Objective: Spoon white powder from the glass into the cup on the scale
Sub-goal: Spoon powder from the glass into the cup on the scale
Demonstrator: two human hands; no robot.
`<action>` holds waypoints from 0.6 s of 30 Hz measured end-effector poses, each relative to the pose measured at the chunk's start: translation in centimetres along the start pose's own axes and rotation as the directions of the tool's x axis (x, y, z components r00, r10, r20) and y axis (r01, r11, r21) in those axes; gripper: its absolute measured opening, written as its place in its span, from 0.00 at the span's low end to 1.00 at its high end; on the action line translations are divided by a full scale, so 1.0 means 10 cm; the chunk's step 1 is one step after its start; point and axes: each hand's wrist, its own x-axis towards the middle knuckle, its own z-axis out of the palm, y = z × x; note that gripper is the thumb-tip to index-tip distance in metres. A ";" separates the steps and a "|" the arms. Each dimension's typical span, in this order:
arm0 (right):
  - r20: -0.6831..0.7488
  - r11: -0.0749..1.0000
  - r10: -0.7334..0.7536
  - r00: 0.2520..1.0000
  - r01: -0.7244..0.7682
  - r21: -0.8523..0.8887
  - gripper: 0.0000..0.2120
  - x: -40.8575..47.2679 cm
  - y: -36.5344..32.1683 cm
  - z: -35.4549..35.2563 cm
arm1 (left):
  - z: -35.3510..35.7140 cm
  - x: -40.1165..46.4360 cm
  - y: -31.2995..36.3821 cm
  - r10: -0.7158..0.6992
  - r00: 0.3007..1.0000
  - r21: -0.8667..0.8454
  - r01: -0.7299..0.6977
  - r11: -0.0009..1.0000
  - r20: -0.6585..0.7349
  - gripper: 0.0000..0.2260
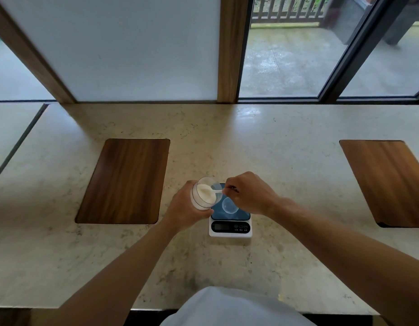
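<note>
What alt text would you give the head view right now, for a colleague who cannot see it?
The left hand tilts a clear glass of white powder beside a small white digital scale, while the right hand dips a small white spoon into it. A clear cup sits on the scale's blue platform, on a pale stone counter with two inset wooden panels.

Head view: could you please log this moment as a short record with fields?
left hand: holds the glass, tilted toward the scale
right hand: pinches the white spoon, its bowl inside the glass
powder: white, heaped in the glass
cup: clear, on the blue platform; contents cannot be told
scale: on the stone counter, display dark, no reading legible
wooden boards: one at left, one at right
</note>
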 end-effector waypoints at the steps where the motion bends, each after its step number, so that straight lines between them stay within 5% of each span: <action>1: 0.003 1.000 0.004 1.000 -0.004 0.009 0.14 0.00 0.01 0.01 | 0.01 0.00 -0.01 0.001 1.000 0.001 -0.001 1.000 0.006 0.36; 18: 0.055 0.981 0.126 0.991 -0.133 0.140 0.12 0.02 0.07 0.13 | 0.10 -0.02 -0.07 0.023 1.000 0.017 -0.023 1.000 0.010 0.38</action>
